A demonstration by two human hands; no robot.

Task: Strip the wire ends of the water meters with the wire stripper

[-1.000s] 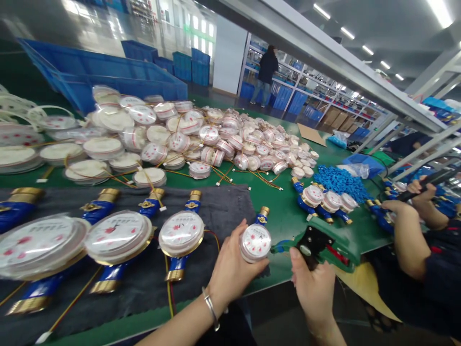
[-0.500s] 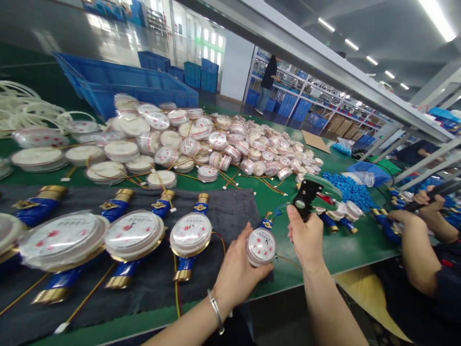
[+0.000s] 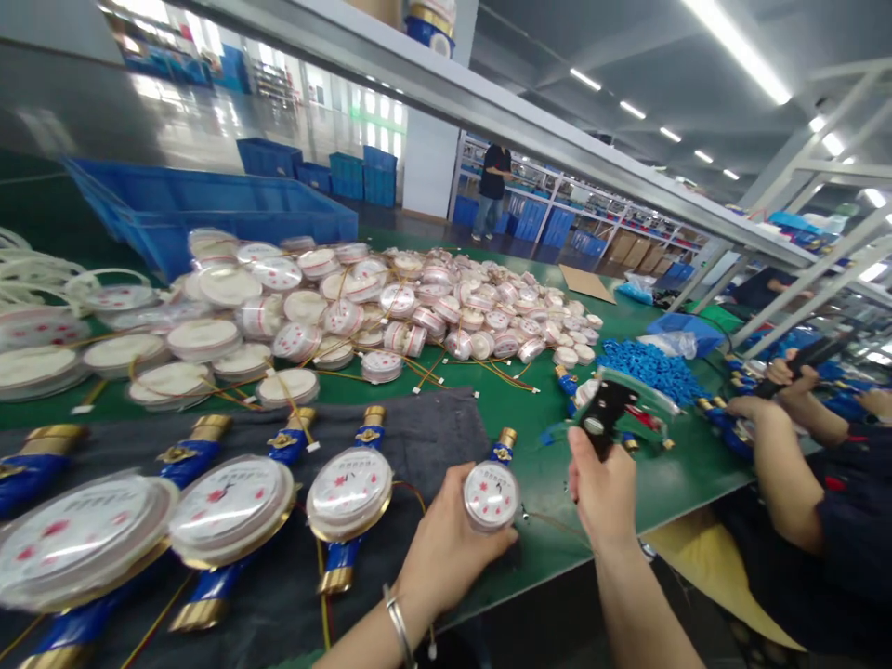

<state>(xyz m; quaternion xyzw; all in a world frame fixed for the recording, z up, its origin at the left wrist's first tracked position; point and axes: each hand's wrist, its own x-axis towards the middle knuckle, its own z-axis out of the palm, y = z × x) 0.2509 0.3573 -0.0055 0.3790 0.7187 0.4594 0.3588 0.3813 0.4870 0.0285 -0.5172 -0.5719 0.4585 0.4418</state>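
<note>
A round water meter (image 3: 491, 492) with a white flowered dial, blue body and brass end is on the green bench near its front edge. My left hand (image 3: 446, 534) is closed around the meter's left and near sides. To its right, my right hand (image 3: 605, 483) grips a black-and-green hand tool (image 3: 605, 416) that resembles a wire stripper, held above the bench and apart from the meter. A small blue piece (image 3: 552, 435) shows at the tool's left end; whether the tool holds it I cannot tell. A thin wire runs from the meter toward my right wrist.
Several finished-looking meters (image 3: 349, 492) lie on a dark cloth (image 3: 432, 427) at left. Behind are a heap of wired round dial units (image 3: 418, 307) and a blue bin (image 3: 229, 209). Blue small parts (image 3: 648, 370) are piled at right, near a co-worker's arms (image 3: 780, 446). A shelf beam crosses overhead.
The camera view has turned, so most things sit lower and farther left. The tool in my right hand is somewhat farther right of the meter. My left hand keeps its hold.
</note>
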